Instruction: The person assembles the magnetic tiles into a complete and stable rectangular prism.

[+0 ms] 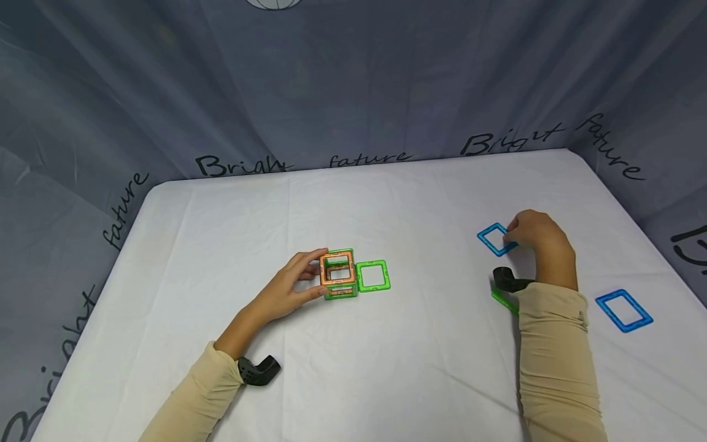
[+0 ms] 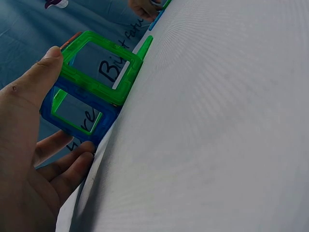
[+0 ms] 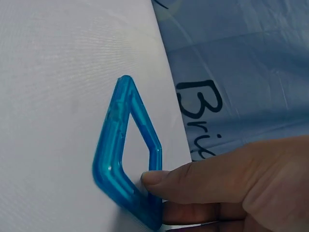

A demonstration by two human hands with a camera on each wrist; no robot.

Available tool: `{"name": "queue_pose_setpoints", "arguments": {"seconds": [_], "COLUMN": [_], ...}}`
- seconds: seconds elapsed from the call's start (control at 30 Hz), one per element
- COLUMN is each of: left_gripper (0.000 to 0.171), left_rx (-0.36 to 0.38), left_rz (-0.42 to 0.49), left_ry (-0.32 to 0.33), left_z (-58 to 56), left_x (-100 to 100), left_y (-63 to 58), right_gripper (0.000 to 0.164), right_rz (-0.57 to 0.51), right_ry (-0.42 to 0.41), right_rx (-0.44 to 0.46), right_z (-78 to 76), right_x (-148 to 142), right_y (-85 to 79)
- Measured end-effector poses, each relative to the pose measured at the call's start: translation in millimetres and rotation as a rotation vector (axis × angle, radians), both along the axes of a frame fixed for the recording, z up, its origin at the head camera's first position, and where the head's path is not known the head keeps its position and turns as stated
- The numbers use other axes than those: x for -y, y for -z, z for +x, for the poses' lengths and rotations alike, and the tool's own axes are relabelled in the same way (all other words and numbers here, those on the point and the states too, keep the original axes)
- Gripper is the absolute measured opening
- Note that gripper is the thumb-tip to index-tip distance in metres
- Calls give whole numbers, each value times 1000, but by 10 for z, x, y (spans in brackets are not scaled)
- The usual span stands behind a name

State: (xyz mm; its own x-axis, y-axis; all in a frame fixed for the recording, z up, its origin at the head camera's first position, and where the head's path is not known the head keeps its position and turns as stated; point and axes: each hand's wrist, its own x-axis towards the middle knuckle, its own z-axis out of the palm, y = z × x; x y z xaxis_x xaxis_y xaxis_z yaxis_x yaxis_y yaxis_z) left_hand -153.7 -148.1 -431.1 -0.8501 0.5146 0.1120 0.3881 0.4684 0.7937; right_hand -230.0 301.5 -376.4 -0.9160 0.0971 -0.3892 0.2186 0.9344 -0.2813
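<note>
My left hand [image 1: 284, 294] holds the left side of a small cube of magnetic tiles [image 1: 338, 283], thumb at its near side and fingers at the far side. The cube shows orange and green frames from above; in the left wrist view a blue frame [image 2: 77, 91] shows beside a green one. A flat green square tile [image 1: 374, 287] lies against the cube's right side. At the right, my right hand [image 1: 538, 236] pinches a blue square tile [image 1: 488, 245] by one corner. The right wrist view shows this tile [image 3: 108, 140] tilted, with the thumb over its edge.
Another blue square tile [image 1: 610, 315] lies to the right of my right forearm. A green tile [image 1: 504, 302] is partly hidden under that forearm. White cloth covers the table [image 1: 414, 368], and grey curtains [image 1: 353, 80] with handwriting hang behind it. Each wrist carries a black camera [image 1: 259, 371].
</note>
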Motion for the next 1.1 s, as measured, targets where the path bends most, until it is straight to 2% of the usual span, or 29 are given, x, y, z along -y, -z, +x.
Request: {"name": "queue_pose_setpoints", "arguments": {"seconds": [0.4, 0.77, 0.9, 1.1], "left_gripper": [69, 68, 69, 69], "left_rx": [3, 3, 5, 3], "left_rz": [0, 1, 0, 0], "left_ry": [0, 0, 1, 0], "left_z": [2, 0, -2, 1], "left_x": [3, -3, -3, -2], "left_y": [-8, -2, -7, -4], "right_gripper": [30, 30, 37, 53], "right_rz": [2, -5, -24, -40], "right_ry": [-42, -45, -64, -158], "right_rx": [-9, -24, -15, 27], "right_z": [-5, 9, -2, -23], "right_x": [3, 92, 106, 132], "right_y": [18, -99, -143, -198]}}
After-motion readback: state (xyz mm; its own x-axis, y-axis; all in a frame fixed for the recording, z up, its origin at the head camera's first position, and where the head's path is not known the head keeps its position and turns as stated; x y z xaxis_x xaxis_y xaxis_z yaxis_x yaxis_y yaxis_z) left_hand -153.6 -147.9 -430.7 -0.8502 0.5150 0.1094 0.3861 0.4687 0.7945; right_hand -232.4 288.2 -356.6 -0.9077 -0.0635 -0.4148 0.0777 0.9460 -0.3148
